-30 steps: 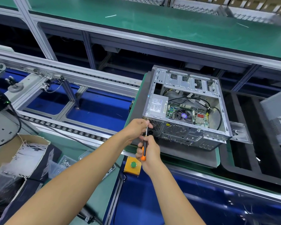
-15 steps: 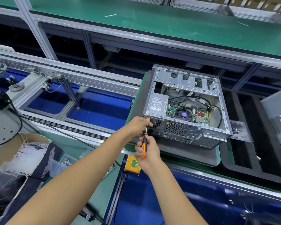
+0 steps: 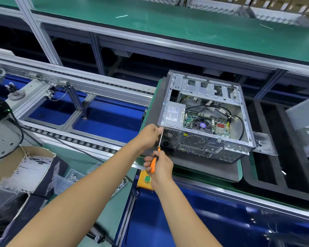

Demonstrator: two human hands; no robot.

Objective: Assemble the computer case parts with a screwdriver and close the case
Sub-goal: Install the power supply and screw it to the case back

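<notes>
At frame centre, right hand (image 3: 159,166) stayed clamped on screwdriver (image 3: 154,162), left hand (image 3: 151,133) pinching its tip at computer case (image 3: 203,139) corner; screw likely unfinished

Open silver computer case (image 3: 203,118) lies on its side, internals exposed; orange-handled screwdriver (image 3: 154,162) upright at its near-left corner.

My left hand (image 3: 149,135) and right hand (image 3: 161,166) are ungloved; forearms bare, no sleeves, watch or rings visible.
</notes>
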